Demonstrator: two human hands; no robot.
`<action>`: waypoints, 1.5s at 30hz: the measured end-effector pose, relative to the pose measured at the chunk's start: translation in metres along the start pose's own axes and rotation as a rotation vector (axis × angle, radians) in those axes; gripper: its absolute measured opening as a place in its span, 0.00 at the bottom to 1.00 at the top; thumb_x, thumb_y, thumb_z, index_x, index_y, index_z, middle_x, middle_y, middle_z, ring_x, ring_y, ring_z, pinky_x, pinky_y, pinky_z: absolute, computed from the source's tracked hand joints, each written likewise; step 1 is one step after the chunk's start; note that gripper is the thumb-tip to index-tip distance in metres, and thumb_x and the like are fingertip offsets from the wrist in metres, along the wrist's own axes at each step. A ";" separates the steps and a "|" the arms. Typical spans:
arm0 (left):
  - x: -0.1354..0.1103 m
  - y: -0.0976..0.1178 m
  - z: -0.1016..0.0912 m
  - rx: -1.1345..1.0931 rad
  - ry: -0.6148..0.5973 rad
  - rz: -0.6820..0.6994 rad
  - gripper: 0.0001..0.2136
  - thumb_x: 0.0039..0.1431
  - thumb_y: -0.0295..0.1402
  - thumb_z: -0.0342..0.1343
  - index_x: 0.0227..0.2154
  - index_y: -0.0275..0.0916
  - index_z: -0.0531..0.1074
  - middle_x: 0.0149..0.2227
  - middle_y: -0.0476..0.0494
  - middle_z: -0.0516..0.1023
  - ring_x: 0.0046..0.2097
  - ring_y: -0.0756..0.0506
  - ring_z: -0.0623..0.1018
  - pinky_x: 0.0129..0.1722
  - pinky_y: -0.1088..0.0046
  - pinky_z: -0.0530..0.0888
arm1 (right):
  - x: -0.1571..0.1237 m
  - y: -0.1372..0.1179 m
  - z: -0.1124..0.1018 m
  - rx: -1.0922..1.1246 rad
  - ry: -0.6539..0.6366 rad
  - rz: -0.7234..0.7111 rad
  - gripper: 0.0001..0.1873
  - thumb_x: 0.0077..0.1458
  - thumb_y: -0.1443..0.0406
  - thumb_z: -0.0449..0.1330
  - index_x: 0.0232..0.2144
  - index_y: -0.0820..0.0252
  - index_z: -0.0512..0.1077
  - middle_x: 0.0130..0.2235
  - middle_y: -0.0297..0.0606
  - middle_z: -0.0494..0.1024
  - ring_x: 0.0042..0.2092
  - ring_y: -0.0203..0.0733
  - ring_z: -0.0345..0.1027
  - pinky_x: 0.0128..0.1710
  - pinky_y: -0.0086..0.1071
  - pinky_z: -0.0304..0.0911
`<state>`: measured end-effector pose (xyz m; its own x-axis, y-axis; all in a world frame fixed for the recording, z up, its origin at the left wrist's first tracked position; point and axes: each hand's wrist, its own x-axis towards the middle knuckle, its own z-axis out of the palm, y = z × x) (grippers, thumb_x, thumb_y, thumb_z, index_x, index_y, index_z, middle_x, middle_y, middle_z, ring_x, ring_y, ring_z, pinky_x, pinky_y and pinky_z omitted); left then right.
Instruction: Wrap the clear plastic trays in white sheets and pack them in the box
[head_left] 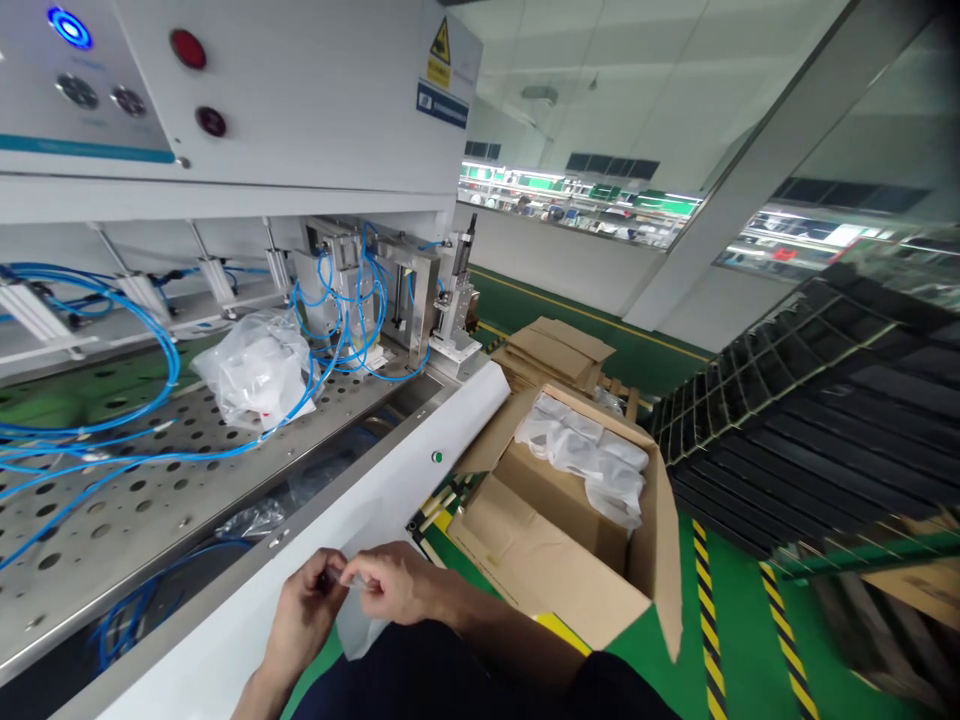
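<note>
A frosted plastic bag (358,628) hangs between my hands, low in front of my body and beside the machine's white front edge. My left hand (306,612) is closed with thumb and fingers pinched at the bag's upper edge. My right hand (390,583) pinches the same edge from the other side, and the two hands touch or nearly touch. What the bag contains, if anything, cannot be made out. To the right, an open cardboard box (555,560) holds several white wrapped items (581,445) along its far side.
A crumpled clear plastic bag (259,365) lies on the perforated metal bed (112,500) among blue air hoses (169,350). A metal fixture (337,290) stands behind it. Flattened cardboard (555,350) lies beyond the box. Black racks (810,400) stand at right, near striped floor tape (709,620).
</note>
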<state>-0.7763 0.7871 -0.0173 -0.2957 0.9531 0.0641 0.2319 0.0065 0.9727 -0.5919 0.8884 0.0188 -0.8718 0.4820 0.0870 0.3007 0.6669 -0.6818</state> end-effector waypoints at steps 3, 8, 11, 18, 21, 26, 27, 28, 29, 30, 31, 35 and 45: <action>0.000 -0.004 -0.004 0.065 0.182 -0.043 0.12 0.57 0.46 0.63 0.34 0.42 0.76 0.25 0.50 0.72 0.25 0.45 0.69 0.26 0.71 0.68 | -0.001 0.000 0.004 -0.139 0.094 -0.076 0.22 0.53 0.75 0.65 0.49 0.52 0.81 0.38 0.30 0.84 0.40 0.43 0.77 0.42 0.30 0.68; -0.001 -0.003 -0.006 0.054 0.291 -0.168 0.13 0.53 0.46 0.61 0.36 0.44 0.73 0.24 0.51 0.74 0.24 0.42 0.74 0.26 0.69 0.71 | -0.003 0.000 0.021 -0.260 0.334 -0.076 0.24 0.48 0.78 0.61 0.46 0.55 0.77 0.43 0.39 0.81 0.48 0.52 0.75 0.50 0.37 0.72; -0.004 0.003 -0.004 0.028 0.355 -0.170 0.13 0.52 0.45 0.62 0.37 0.44 0.73 0.25 0.51 0.75 0.24 0.43 0.75 0.27 0.69 0.72 | -0.002 0.011 0.035 -0.217 0.474 -0.001 0.31 0.42 0.79 0.61 0.50 0.55 0.75 0.46 0.42 0.79 0.50 0.55 0.74 0.53 0.41 0.73; -0.011 0.008 -0.002 -0.062 0.559 -0.161 0.16 0.55 0.48 0.65 0.39 0.44 0.71 0.30 0.50 0.77 0.26 0.44 0.77 0.26 0.70 0.76 | 0.007 0.062 0.039 -0.196 0.784 0.050 0.30 0.45 0.81 0.58 0.50 0.56 0.74 0.47 0.45 0.79 0.50 0.55 0.75 0.51 0.44 0.75; -0.009 -0.007 -0.001 -0.026 0.539 -0.129 0.15 0.59 0.46 0.64 0.40 0.43 0.71 0.31 0.49 0.77 0.26 0.44 0.78 0.27 0.69 0.77 | 0.007 0.068 0.032 -0.091 0.789 0.085 0.27 0.48 0.79 0.57 0.49 0.57 0.75 0.45 0.43 0.79 0.45 0.51 0.77 0.46 0.38 0.75; -0.003 -0.035 0.001 0.270 0.432 0.036 0.13 0.61 0.38 0.60 0.47 0.40 0.74 0.50 0.35 0.77 0.47 0.35 0.83 0.40 0.59 0.84 | 0.005 0.058 0.023 0.035 0.747 0.086 0.24 0.55 0.76 0.54 0.50 0.57 0.77 0.46 0.44 0.81 0.47 0.50 0.78 0.49 0.38 0.74; -0.002 -0.038 0.001 0.381 0.423 0.118 0.18 0.60 0.34 0.60 0.53 0.39 0.74 0.57 0.30 0.74 0.56 0.30 0.80 0.47 0.53 0.85 | 0.005 0.055 0.022 0.040 0.733 0.073 0.22 0.59 0.75 0.54 0.50 0.57 0.78 0.46 0.45 0.82 0.48 0.50 0.78 0.50 0.38 0.74; -0.001 -0.039 0.003 0.495 0.412 0.200 0.24 0.59 0.31 0.60 0.59 0.37 0.72 0.63 0.25 0.70 0.63 0.26 0.75 0.54 0.46 0.83 | 0.006 0.052 0.022 0.042 0.713 0.063 0.19 0.63 0.73 0.54 0.51 0.57 0.78 0.47 0.46 0.82 0.49 0.51 0.78 0.51 0.39 0.74; -0.001 -0.040 0.005 0.602 0.392 0.268 0.30 0.58 0.29 0.60 0.65 0.36 0.68 0.68 0.22 0.65 0.68 0.23 0.70 0.59 0.40 0.79 | 0.007 0.050 0.023 0.042 0.689 0.057 0.17 0.66 0.72 0.54 0.51 0.57 0.78 0.47 0.46 0.82 0.50 0.51 0.78 0.51 0.39 0.74; -0.002 -0.038 0.008 0.690 0.365 0.322 0.34 0.58 0.27 0.61 0.69 0.36 0.64 0.71 0.20 0.60 0.71 0.21 0.66 0.63 0.36 0.76 | 0.008 0.048 0.024 0.040 0.663 0.053 0.16 0.69 0.70 0.54 0.51 0.57 0.78 0.48 0.47 0.82 0.50 0.51 0.78 0.52 0.39 0.74; -0.002 -0.036 0.012 0.752 0.334 0.368 0.37 0.59 0.26 0.62 0.71 0.36 0.61 0.72 0.20 0.57 0.72 0.20 0.64 0.65 0.34 0.73 | 0.009 0.047 0.026 0.034 0.639 0.053 0.15 0.71 0.69 0.54 0.52 0.57 0.78 0.48 0.47 0.83 0.50 0.51 0.78 0.52 0.39 0.74; -0.003 -0.026 0.029 0.771 0.271 0.491 0.34 0.67 0.27 0.61 0.74 0.39 0.59 0.64 0.24 0.67 0.63 0.26 0.73 0.60 0.44 0.79 | 0.011 0.043 0.034 -0.033 0.536 0.054 0.19 0.68 0.72 0.55 0.55 0.57 0.78 0.48 0.46 0.83 0.50 0.51 0.79 0.52 0.39 0.75; 0.010 -0.010 0.006 0.659 0.346 0.567 0.20 0.71 0.20 0.50 0.62 0.37 0.70 0.47 0.39 0.76 0.44 0.43 0.81 0.43 0.71 0.79 | 0.001 0.055 0.033 -0.244 0.611 -0.050 0.31 0.53 0.81 0.53 0.55 0.58 0.77 0.49 0.46 0.82 0.51 0.52 0.77 0.54 0.41 0.75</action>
<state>-0.7758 0.7985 -0.0276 -0.2120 0.7242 0.6563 0.8733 -0.1611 0.4598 -0.5891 0.9066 -0.0423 -0.5325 0.6351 0.5596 0.4075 0.7718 -0.4881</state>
